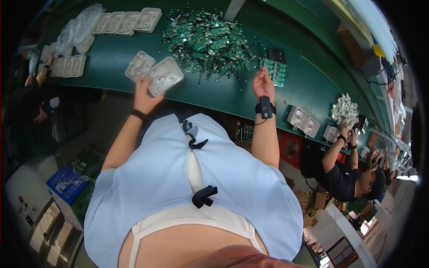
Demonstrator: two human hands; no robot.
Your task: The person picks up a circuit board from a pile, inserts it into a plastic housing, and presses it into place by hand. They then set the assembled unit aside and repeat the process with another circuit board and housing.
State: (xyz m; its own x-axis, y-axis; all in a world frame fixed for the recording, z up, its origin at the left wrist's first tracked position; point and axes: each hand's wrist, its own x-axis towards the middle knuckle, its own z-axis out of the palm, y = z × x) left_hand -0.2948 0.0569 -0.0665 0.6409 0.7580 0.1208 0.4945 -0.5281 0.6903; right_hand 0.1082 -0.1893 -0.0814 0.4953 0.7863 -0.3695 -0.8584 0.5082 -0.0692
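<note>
Two hands: left (144, 94) grips a white housing (163, 76), right (262, 83) touches green boards (274, 70).

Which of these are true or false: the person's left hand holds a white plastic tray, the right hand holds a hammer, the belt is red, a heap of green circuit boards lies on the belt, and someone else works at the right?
1. The left hand holds a white plastic tray. True.
2. The right hand holds a hammer. False: it reaches toward small green circuit boards.
3. The belt is red. False: it is dark green.
4. A heap of green circuit boards lies on the belt. True.
5. Another person works at the right. True.
</note>
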